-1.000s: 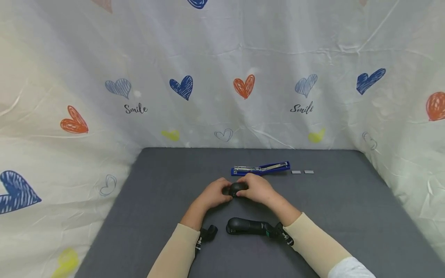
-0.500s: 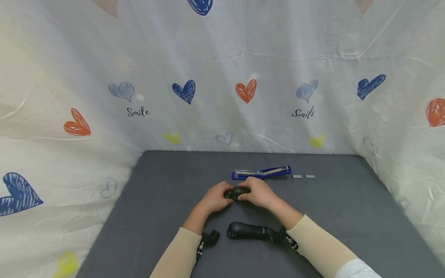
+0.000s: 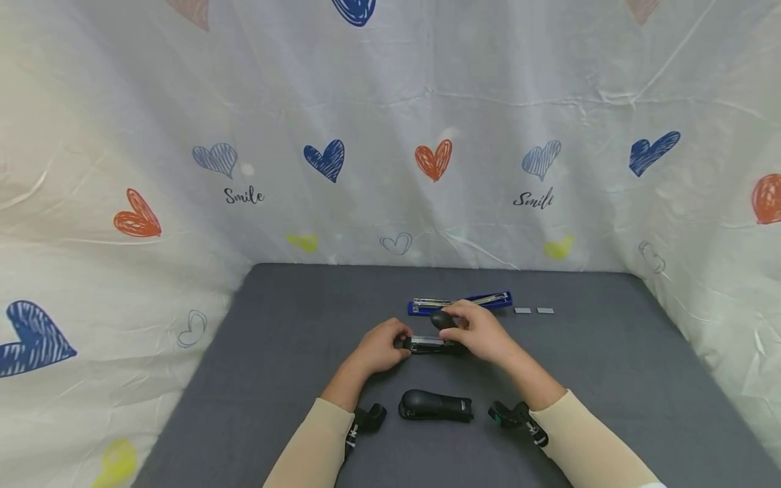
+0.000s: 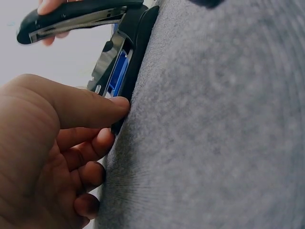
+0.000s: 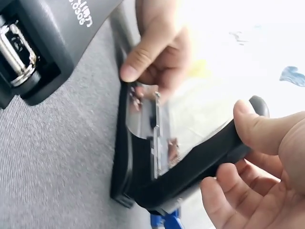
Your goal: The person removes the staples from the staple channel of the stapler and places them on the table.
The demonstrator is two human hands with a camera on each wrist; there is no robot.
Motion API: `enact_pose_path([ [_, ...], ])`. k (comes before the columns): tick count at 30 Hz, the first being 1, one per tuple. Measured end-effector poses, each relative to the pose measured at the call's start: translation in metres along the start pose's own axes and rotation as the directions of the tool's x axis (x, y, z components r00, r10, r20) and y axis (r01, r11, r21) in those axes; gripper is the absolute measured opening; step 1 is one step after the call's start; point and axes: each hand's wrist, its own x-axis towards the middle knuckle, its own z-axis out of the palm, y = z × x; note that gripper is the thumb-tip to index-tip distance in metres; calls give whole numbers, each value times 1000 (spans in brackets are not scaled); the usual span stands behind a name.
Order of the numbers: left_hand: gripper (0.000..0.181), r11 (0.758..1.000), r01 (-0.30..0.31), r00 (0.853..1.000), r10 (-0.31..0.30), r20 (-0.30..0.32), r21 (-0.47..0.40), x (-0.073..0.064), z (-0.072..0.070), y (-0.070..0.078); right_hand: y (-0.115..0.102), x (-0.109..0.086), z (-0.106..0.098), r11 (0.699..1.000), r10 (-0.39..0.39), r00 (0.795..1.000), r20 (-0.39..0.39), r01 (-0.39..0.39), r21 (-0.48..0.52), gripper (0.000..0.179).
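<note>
A black stapler [image 3: 430, 345] lies opened up on the table, its metal staple channel showing. My left hand [image 3: 379, 347] pinches the end of its base between thumb and fingers, close to the tabletop in the left wrist view. The raised black top arm [image 5: 205, 152] is held near its tip by my right hand [image 3: 485, 335], thumb on one side and fingers on the other. In the left wrist view that arm [image 4: 71, 19] stands at a wide angle from the base. My hands hide both ends of the stapler in the head view.
Just behind lies a blue stapler [image 3: 503, 299], opened out. Two small grey staple strips, a nearer one [image 3: 522, 310] and a farther one [image 3: 545, 310], lie right of it. A second, closed black stapler [image 3: 434, 405] sits in front, between my forearms. A heart-printed curtain [image 3: 366, 203] hangs behind the grey table.
The right hand has swung the black stapler's top arm up and to the right, uncovering the channel. My left hand stays at the base.
</note>
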Motion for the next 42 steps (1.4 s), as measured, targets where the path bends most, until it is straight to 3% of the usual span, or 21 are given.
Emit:
enact_pose_path([
  [7,25,1000,-21,1000,21,-3,5,-1,1,-3,0,-13,-13,998,40,999,-28,-41,-41,50],
  [13,26,1000,-24,1000,24,-8,1,-1,-1,-5,5,-22,-24,997,8,1000,-29,-10,-72,49],
  [25,24,1000,-21,1000,21,2,-11,-1,2,-5,20,-36,-41,998,17,999,41,-14,-64,34],
  [34,24,1000,-5,1000,5,12,-3,2,4,-5,39,-49,-58,986,72,996,47,-64,-151,34],
  [42,25,1000,7,1000,-7,18,-2,2,2,-6,56,-55,-59,979,59,997,51,-48,-196,32],
])
